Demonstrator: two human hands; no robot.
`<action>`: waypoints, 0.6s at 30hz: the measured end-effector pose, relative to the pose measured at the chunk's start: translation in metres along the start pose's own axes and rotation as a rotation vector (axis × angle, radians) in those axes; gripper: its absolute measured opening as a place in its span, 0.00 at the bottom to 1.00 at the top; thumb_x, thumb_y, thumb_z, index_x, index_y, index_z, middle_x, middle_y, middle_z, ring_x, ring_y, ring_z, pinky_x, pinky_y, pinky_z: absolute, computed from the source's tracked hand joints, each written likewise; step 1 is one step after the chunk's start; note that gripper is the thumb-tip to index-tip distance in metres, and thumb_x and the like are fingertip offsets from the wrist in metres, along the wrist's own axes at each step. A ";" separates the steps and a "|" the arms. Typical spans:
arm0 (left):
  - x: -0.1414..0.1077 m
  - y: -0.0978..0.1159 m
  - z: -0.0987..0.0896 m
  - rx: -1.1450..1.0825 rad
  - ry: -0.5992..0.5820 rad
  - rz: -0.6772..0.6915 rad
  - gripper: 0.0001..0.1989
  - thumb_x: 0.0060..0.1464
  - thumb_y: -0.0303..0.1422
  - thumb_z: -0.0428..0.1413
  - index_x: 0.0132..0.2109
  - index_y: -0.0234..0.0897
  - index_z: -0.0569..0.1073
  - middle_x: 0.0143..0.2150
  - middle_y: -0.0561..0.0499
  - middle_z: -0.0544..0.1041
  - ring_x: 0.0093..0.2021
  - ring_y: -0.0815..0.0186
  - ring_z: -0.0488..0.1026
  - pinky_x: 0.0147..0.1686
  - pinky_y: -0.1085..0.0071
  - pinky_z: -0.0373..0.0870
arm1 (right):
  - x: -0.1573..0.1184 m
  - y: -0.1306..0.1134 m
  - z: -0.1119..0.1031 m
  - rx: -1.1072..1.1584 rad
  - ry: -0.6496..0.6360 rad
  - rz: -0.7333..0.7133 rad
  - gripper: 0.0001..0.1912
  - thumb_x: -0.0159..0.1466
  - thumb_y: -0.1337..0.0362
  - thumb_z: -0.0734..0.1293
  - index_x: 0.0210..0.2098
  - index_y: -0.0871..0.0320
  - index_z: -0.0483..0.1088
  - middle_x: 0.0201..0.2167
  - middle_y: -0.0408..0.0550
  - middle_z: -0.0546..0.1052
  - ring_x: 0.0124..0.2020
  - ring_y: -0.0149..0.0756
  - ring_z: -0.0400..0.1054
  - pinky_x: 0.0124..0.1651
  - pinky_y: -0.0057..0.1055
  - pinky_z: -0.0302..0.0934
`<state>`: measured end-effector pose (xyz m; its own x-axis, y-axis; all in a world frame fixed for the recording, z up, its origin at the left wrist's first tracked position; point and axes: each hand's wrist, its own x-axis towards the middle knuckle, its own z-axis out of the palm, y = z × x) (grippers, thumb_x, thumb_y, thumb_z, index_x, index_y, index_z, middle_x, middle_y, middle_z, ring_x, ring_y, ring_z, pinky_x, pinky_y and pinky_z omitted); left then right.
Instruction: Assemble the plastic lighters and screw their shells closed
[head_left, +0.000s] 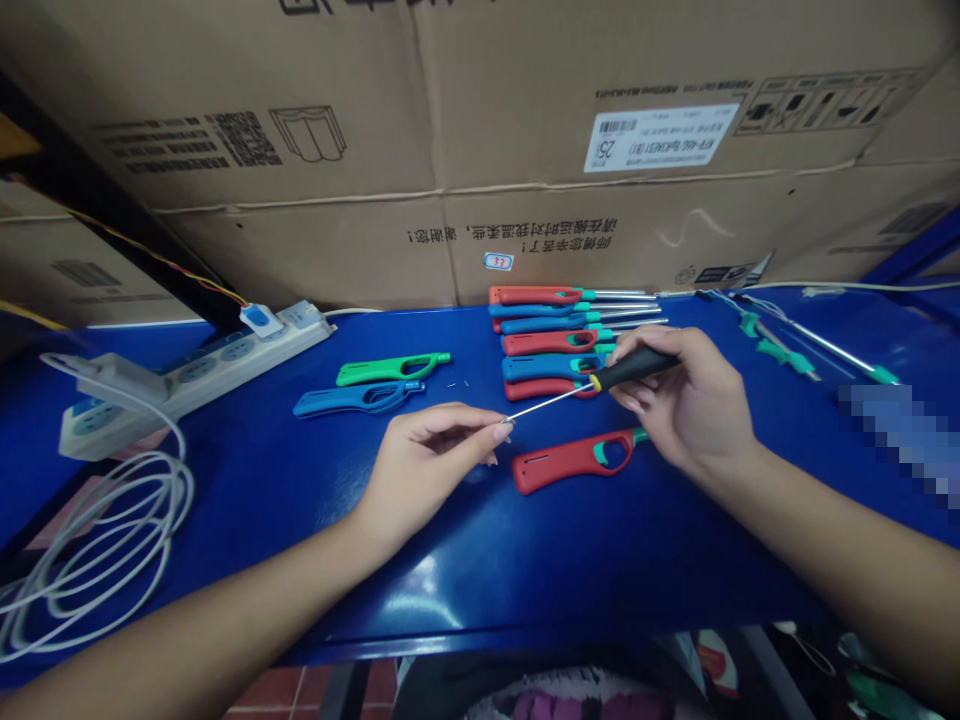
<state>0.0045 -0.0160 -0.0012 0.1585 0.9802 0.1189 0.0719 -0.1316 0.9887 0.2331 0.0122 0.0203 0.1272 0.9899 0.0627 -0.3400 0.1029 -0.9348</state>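
Note:
My right hand [686, 395] grips the black handle of a screwdriver [551, 401], whose yellow collar faces left. The fingertips of my left hand [439, 455] pinch a small metal piece that looks like a screw, right at the screwdriver's tip; the fingers partly hide it. Just below the shaft lies a red long-neck lighter [559, 465] with a green trigger, its front end under my right hand. Two tiny screws [458, 384] rest on the blue table [442, 560] beyond my left hand, beside a green lighter body [382, 370] and a blue lighter body [352, 400].
Several red and blue lighters [536, 343] with metal necks lie stacked behind the screwdriver. Loose metal necks [832, 345] with green parts are at the right. A power strip [202, 375] and coiled white cable [112, 540] take up the left. A large cardboard box [337, 255] walls off the back.

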 end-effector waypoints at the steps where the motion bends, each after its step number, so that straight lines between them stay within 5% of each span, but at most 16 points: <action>1: 0.000 0.000 0.000 0.007 0.000 0.006 0.01 0.51 0.28 0.67 0.34 0.38 0.84 0.29 0.52 0.83 0.24 0.73 0.76 0.28 0.81 0.75 | 0.000 0.000 0.000 -0.002 0.003 -0.001 0.10 0.53 0.63 0.66 0.20 0.60 0.75 0.19 0.44 0.67 0.16 0.23 0.49 0.17 0.27 0.44; 18: 0.000 -0.001 0.000 0.087 -0.005 -0.035 0.04 0.51 0.32 0.67 0.34 0.36 0.83 0.30 0.51 0.82 0.24 0.70 0.74 0.27 0.75 0.72 | 0.002 -0.003 -0.004 -0.121 -0.108 -0.108 0.10 0.58 0.65 0.66 0.23 0.58 0.77 0.21 0.44 0.69 0.16 0.25 0.55 0.17 0.28 0.48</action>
<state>0.0046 -0.0163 -0.0024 0.1593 0.9837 0.0837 0.1631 -0.1098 0.9805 0.2380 0.0137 0.0214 0.0542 0.9791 0.1962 -0.2144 0.2033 -0.9554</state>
